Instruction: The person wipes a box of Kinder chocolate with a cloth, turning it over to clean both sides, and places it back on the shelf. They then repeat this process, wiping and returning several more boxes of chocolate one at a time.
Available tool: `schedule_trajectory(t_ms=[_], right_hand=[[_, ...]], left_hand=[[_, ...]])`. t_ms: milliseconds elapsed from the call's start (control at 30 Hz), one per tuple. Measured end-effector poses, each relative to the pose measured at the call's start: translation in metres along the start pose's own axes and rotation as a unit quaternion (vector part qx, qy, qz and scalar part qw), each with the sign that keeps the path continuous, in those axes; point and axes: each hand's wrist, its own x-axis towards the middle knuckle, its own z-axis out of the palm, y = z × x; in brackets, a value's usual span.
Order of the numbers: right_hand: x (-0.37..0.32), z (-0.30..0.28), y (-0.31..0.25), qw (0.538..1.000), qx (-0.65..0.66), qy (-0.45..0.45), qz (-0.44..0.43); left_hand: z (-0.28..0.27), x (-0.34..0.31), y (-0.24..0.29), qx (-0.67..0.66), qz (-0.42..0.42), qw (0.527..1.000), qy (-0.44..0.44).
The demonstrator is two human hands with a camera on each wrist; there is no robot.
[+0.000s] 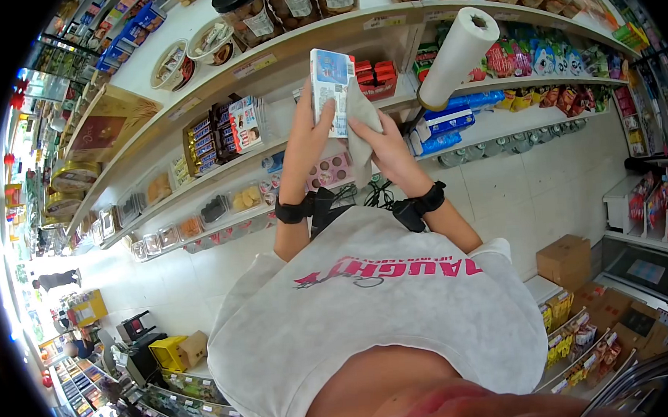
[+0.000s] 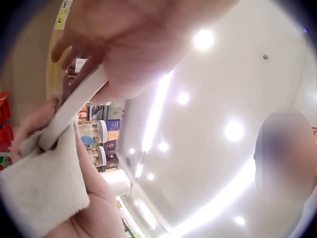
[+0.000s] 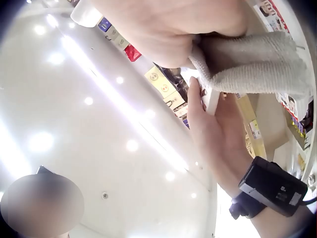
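A flat white and blue box (image 1: 331,72) is held up in front of the shelves by my left hand (image 1: 307,140), its thumb lying across the printed face. My right hand (image 1: 388,150) grips a pale grey cloth (image 1: 361,130) at the box's right edge. In the left wrist view the box (image 2: 74,108) shows edge-on, and the cloth (image 2: 47,191) is wrapped over its end. The right wrist view has the cloth (image 3: 257,64) bunched under my right hand (image 3: 168,25), with the left hand (image 3: 213,121) beyond it on the box.
A white paper roll (image 1: 458,57) stands upright just right of the hands. Red packs (image 1: 376,80) and Kinder boxes (image 1: 245,124) sit on the shelf behind. Dark-lidded jars (image 1: 245,13) line the top shelf. Clear tubs (image 1: 213,208) occupy the lower one, near some black cables (image 1: 379,194).
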Motion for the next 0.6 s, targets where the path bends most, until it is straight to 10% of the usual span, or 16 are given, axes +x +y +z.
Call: schedule_trajectory(t_ms=[200, 600], right_hand=[[0.0, -0.005, -0.002, 0.914, -0.332, 0.042, -0.23], [-0.009, 0.014, -0.021, 0.782, -0.477, -0.07, -0.394]], left_hand=[[0.007, -0.001, 0.002, 0.07, -0.006, 0.997, 0.044], [0.044, -0.015, 0.035, -0.467, -0.183, 0.865, -0.014]])
